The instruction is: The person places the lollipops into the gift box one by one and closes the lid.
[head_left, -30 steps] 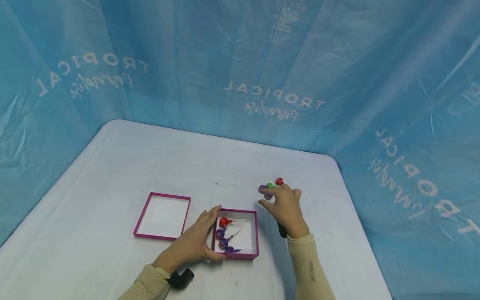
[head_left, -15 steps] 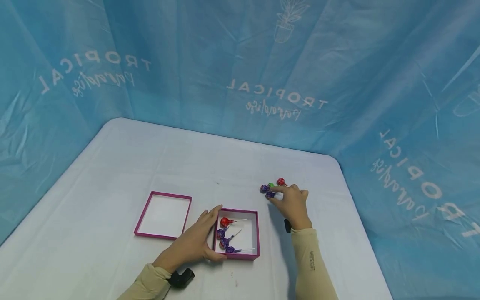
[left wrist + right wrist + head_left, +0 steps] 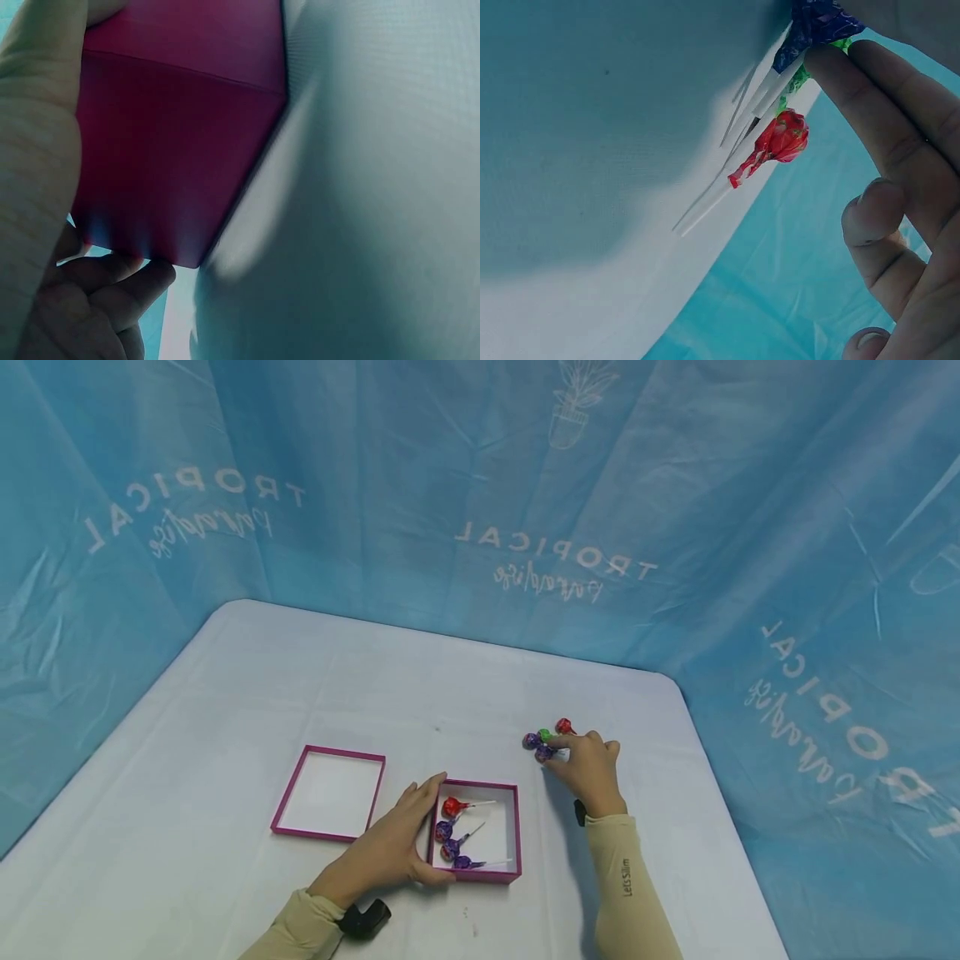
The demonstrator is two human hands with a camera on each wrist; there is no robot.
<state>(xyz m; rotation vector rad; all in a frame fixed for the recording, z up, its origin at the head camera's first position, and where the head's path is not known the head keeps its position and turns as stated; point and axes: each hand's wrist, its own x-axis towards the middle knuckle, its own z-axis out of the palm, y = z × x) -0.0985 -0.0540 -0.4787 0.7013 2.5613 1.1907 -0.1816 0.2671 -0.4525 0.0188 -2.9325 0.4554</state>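
My left hand (image 3: 393,845) holds the magenta-rimmed box (image 3: 519,831) by its left side, thumb at the near wall and fingers along the far corner. The left wrist view shows the box's magenta outer walls (image 3: 165,150) between thumb and fingers. Inside lie a red lollipop (image 3: 452,807) and three purple-wrapped ones. At the right, my right hand (image 3: 592,770) pinches a purple lollipop (image 3: 543,753) between thumb and forefinger. Close by lie another purple lollipop (image 3: 531,741), a green lollipop (image 3: 545,735) and a red lollipop (image 3: 784,136), their sticks pointing away from the heads.
A shallow square lid (image 3: 290,788) with a magenta rim lies inside up, left of the box. The white-covered table (image 3: 405,685) has rounded far corners. Blue printed curtains (image 3: 375,510) hang around its back and sides.
My right hand has moved slightly right, and its thumb and forefinger have closed on a purple lollipop. My left hand stays on the box.
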